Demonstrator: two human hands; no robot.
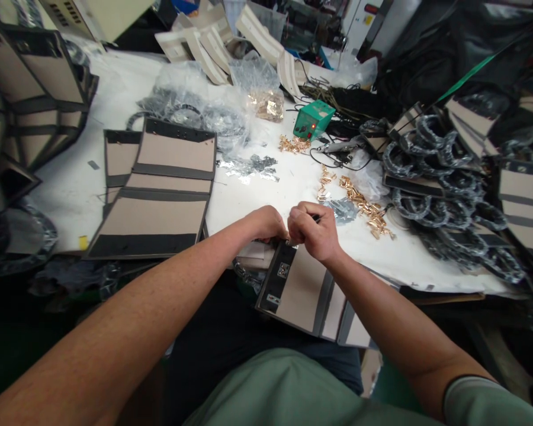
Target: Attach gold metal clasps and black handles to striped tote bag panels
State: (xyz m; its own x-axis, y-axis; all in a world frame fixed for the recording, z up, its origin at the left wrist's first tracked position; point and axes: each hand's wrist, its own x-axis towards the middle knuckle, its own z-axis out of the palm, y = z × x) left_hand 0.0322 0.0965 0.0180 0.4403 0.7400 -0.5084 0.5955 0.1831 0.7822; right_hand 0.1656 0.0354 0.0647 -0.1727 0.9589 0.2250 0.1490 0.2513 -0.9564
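A beige, black-banded panel lies at six o'clock; a dark tool is clenched in the right hand's fingers, the left hand's bent, hold unclear.

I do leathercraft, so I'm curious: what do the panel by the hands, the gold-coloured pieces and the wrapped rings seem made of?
The panel has a matte beige lining, perhaps card or fabric, with dark borders, possibly imitation leather. The gold-coloured pieces look like metal, from their bright glints; solid or plated is unclear. The wrapped rings show clear, wrinkled plastic film; the dark material beneath is uncertain.
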